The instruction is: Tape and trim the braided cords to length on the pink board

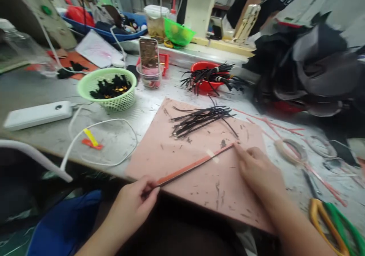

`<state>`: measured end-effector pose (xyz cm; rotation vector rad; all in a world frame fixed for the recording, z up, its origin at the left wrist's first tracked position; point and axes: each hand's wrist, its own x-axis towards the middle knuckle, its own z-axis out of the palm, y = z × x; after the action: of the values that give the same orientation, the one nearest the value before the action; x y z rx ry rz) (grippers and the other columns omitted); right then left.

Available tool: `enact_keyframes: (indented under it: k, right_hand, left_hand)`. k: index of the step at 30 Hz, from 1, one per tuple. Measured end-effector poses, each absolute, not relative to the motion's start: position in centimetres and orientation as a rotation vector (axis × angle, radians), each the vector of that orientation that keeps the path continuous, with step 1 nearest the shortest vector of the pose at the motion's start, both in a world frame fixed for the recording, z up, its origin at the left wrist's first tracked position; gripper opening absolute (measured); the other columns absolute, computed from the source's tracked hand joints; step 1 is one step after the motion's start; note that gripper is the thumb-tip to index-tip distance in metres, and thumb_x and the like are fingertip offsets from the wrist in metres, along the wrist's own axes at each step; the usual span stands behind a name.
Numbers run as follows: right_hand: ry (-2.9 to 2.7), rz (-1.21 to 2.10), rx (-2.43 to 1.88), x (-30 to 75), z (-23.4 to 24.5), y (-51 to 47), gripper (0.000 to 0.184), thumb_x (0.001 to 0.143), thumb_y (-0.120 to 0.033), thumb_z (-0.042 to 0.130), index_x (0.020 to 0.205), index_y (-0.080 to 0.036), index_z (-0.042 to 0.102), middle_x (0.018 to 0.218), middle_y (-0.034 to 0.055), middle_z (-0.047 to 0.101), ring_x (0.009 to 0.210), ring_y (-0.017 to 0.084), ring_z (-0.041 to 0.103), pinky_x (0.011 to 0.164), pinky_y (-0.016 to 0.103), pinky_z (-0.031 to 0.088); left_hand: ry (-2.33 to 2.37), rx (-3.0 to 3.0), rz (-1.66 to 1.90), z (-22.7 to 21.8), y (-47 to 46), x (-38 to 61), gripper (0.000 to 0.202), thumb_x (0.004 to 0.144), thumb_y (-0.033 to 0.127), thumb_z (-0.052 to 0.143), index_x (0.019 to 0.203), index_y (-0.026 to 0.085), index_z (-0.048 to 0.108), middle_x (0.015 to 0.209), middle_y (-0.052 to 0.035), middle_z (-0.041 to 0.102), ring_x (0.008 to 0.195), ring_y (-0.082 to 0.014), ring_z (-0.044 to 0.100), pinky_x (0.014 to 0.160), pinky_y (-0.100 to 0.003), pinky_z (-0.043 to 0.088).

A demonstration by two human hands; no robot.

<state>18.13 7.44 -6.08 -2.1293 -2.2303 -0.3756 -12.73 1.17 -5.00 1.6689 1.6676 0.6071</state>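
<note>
Two bare hands, one narrow orange strip [185,169] with a dark edge, laid aslant over a pink sheet [154,145]. Left hand [137,199]: fingers pinching the near end at the table's edge. Right hand [258,168]: fingertips touching the far end on the sheet; whether pinched or only pressed, cannot tell.

Risks, as judged: strip may skew or slip if one end is pulled harder than the other; the two layers, if such they are, may part where no finger holds them; the right forearm may nudge the scissors [316,202] nearby; loose dark strips [202,119], heaped just beyond, may tangle with the work if it is pushed forward.

Surface: one grey-white table [148,107], scuffed and specked with dark scraps. Left: pale green basket [119,103] of black pieces, white power bank [40,114]. Centre: phone [149,54] propped upright in a clear cup; red bowl [207,88] with black bundles over its rim. Right: tape roll [302,158], heap of black material [319,69].

Room: cluttered workshop; pale machine column [201,12] and blue tray [114,37] behind.
</note>
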Motion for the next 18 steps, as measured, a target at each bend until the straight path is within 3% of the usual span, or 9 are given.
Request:
enact_keyframes:
  k: [8,18]
  right_hand:
    - [-2.208,-0.382,-2.129,17.77,-5.73,7.16,0.042,0.075,-0.012,0.052,0.113,-0.026,0.060,0.079,0.0035,0.057,0.066,0.015,0.051,0.040,0.022,0.029]
    - [-2.187,-0.279,-2.157,18.07,-6.07,7.42,0.042,0.077,-0.015,0.048,0.116,-0.025,0.059,0.083,0.0049,0.058,0.068,0.017,0.053,0.044,0.025,0.032]
  left_hand:
    - [1.716,1.696,0.570,-5.00,0.32,-12.52,0.008,0.074,0.022,0.046,0.068,0.021,0.051,0.052,0.0049,0.051,0.046,-0.0112,0.049,0.046,-0.020,0.039]
    - [1.797,1.643,0.570,-4.87,0.69,-12.18,0.007,0.070,0.022,0.048,0.064,0.022,0.051,0.049,0.0055,0.048,0.045,-0.0112,0.047,0.046,-0.020,0.038]
